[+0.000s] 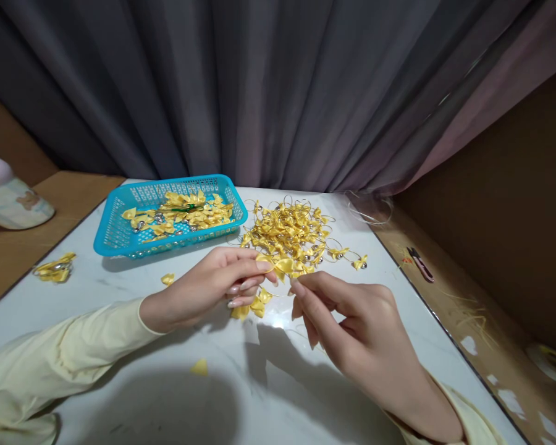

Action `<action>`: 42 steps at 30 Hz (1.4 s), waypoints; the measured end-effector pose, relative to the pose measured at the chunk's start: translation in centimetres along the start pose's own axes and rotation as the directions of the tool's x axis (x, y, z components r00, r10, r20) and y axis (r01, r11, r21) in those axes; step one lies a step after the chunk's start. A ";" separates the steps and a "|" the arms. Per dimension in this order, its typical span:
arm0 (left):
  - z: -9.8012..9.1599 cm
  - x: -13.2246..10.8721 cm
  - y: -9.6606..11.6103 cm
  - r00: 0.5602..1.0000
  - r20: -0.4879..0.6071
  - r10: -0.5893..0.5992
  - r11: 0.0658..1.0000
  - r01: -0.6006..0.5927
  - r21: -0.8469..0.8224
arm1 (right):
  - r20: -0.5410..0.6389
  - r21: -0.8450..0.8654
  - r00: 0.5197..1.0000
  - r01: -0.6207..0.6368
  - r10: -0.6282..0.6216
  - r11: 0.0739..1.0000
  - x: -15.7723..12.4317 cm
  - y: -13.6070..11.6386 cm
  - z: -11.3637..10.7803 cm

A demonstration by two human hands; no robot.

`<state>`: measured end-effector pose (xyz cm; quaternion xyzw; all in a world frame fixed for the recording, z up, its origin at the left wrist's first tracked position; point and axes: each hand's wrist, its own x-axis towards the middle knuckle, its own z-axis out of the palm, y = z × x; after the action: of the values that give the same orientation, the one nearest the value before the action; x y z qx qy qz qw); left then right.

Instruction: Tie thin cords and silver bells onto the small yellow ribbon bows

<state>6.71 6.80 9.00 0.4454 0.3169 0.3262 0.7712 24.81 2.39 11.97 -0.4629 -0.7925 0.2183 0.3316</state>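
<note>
My left hand (pixel 231 278) pinches a yellow ribbon bow (pixel 285 266) between thumb and forefinger, its other fingers curled below. Just right of the bow, my right hand (pixel 343 315) has thumb and fingertip pressed together on what looks like the end of a thin cord. More yellow ribbon pieces (pixel 254 306) lie under the left fingers. Behind both hands spreads a pile of yellow bows (pixel 290 225) with small silver bells and thin looped cords.
A blue plastic basket (pixel 115 238) holds more yellow bows and bells. Left of it lies a small bundle of bows (pixel 58 268). Loose yellow scraps (pixel 199 367) dot the white table. Small snips (pixel 421 266) rest on the cardboard at right; a tape roll (pixel 552 361) is nearer.
</note>
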 end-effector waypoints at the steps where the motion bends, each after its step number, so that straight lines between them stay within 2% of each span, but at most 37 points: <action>1: 0.0 0.0 0.0 1.000 -0.002 -0.003 1.000 0.003 -0.008 | 0.002 -0.001 1.000 0.003 -0.003 1.000 0.0 0.0 0.0; 16: 0.1 -0.1 0.1 1.000 -0.017 -0.021 0.999 0.021 -0.035 | 0.008 -0.011 0.999 0.036 -0.036 0.999 -0.2 -0.1 0.3; 19: 0.2 -0.2 0.2 0.999 -0.018 -0.042 0.996 0.040 -0.075 | -0.022 -0.072 0.995 0.092 -0.094 0.993 -0.5 0.1 0.8; 22: 0.4 -0.3 0.1 0.998 -0.021 -0.054 0.992 0.051 -0.114 | -0.069 -0.189 0.977 0.185 -0.201 0.964 -0.8 0.4 1.7; 27: 0.5 -0.3 0.1 0.996 -0.041 -0.073 0.984 0.065 -0.167 | -0.103 -0.406 0.905 0.341 -0.413 0.848 -1.1 0.9 3.1; 32: 0.7 -0.3 0.0 0.994 -0.055 -0.093 0.974 0.080 -0.213 | -0.035 -0.567 0.871 0.386 -0.490 0.728 -1.4 1.1 3.8; 38: 0.9 -0.2 -0.3 0.992 -0.078 -0.095 0.956 0.070 -0.285 | 0.012 -0.758 0.796 0.402 -0.606 0.513 -1.3 2.2 4.9; 42: 0.9 -0.2 -0.6 0.991 -0.118 -0.058 0.973 0.029 -0.230 | 0.011 -0.791 0.774 0.394 -0.633 0.467 -1.1 2.6 5.4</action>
<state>7.41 5.98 8.85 0.3259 0.3342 0.3703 0.8031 22.75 2.40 6.22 -0.3193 -0.8535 -0.3132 0.2672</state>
